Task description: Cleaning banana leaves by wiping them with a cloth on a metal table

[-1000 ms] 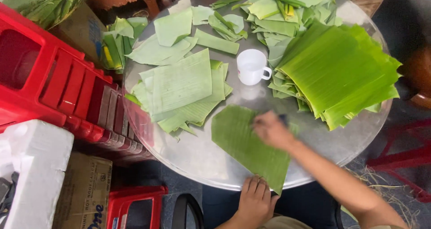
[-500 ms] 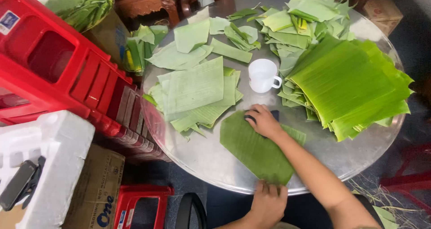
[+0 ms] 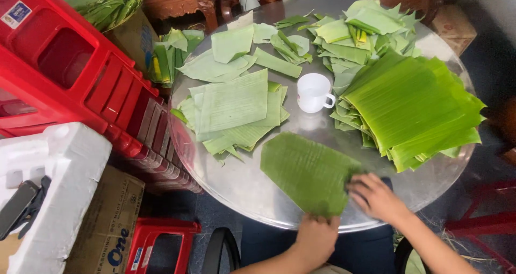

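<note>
A dark green leaf piece lies flat at the near edge of the round metal table. The left hand pinches its near end; the right hand presses open-palmed on its right edge, near a white cup.

The banana leaf piece I handle is dark green, finely ribbed and roughly oblong, with a rounded far-left end. It lies flat on the near part of the round table, slanting from far left to near right, its near end at the table's edge, just near of the white cup
</note>
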